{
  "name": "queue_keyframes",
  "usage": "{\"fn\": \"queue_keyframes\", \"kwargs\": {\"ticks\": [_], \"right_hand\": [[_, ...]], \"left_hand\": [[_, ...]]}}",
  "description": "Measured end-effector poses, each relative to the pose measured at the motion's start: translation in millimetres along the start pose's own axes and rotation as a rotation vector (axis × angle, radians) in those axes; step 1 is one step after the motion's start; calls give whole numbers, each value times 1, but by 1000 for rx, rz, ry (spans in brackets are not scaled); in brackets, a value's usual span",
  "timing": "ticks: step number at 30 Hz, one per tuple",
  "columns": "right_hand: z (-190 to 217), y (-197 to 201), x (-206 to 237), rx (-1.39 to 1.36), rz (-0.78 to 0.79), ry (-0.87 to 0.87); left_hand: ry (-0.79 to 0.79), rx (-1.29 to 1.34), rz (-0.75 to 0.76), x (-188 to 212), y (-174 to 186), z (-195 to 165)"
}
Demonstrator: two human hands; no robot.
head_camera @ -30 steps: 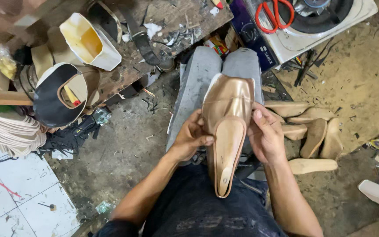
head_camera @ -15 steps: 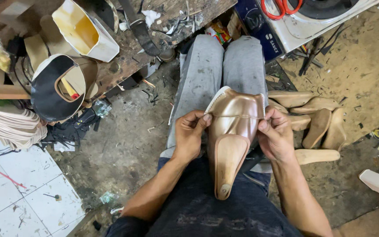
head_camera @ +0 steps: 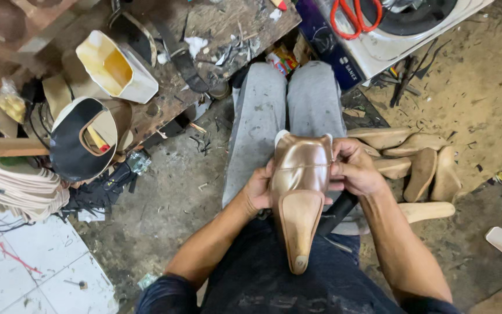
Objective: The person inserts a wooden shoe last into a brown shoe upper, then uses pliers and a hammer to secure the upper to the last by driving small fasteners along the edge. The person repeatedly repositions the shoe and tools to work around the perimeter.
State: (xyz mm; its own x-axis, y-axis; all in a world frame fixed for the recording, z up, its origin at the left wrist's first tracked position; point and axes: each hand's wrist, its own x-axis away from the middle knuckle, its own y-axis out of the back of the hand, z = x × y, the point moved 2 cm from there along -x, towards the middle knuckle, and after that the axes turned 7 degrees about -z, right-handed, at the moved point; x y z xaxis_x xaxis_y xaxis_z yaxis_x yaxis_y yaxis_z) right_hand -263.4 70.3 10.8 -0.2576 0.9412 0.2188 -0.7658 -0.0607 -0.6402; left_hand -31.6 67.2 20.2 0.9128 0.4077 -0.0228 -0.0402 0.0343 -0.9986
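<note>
My left hand [head_camera: 258, 192] and right hand [head_camera: 355, 170] grasp the bronze shoe upper [head_camera: 300, 174], seemingly stretched on a last, fingers clenched at its sides.

Hidden and cropped items
Left hand [head_camera: 258, 192] fingers behind the bronze shoe upper [head_camera: 300, 168]; red scissors [head_camera: 355, 16] cut by top edge (tips unseen).

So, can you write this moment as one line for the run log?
left hand: grips shoe form side | right hand: pinches tan upper's edge | form: on lap, sole up | wooden lasts: on floor

Soft daylight — sharp, wide-angle bowing.
</note>
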Motion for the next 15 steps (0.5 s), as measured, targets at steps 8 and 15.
{"fn": "queue_keyframes", "kwargs": {"ticks": [8, 15], "right_hand": [[17, -31, -7, 332, -332, 113], [0, -104, 29, 1322, 39, 102]], "left_hand": [[-477, -719, -210, 8, -66, -52], [-1258, -2249, -548, -56, -134, -71]]}}
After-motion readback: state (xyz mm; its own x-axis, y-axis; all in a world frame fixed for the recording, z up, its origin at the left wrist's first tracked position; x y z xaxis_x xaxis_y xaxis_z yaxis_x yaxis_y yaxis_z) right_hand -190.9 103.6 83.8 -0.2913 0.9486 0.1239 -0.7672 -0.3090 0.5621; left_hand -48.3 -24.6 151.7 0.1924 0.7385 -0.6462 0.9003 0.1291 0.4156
